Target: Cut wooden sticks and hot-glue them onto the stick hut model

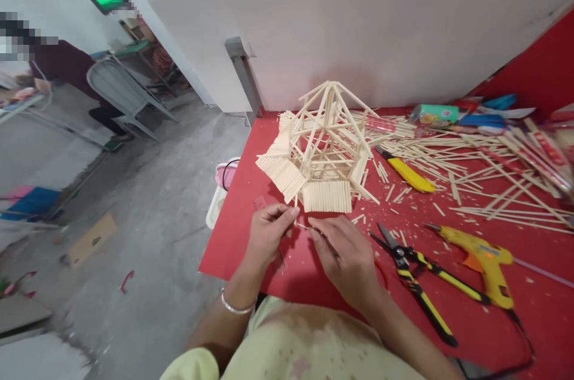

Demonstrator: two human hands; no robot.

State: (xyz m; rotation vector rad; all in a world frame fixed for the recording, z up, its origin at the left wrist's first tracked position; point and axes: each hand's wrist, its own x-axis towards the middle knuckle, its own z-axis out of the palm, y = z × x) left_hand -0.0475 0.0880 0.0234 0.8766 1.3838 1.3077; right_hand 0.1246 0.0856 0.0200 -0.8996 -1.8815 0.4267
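A pavilion-like model of thin wooden sticks (329,129) stands on the red tabletop, with slatted roof panels (326,196) slanting down around its lower part. Just in front of it, my left hand (269,230) is closed in a pinch at a thin wooden stick (296,203) below the model. My right hand (345,254) is also pinched, its fingertips on a short wooden stick (303,226) that points toward the left thumb. Whether the two sticks touch is too small to tell.
Right of my right hand lie yellow-black pliers (415,284) with parted jaws and a yellow glue gun (482,257) with its cord. A yellow utility knife (410,174) rests by loose sticks (439,156). A white partition (381,27) stands behind. A person (67,69) sits far left.
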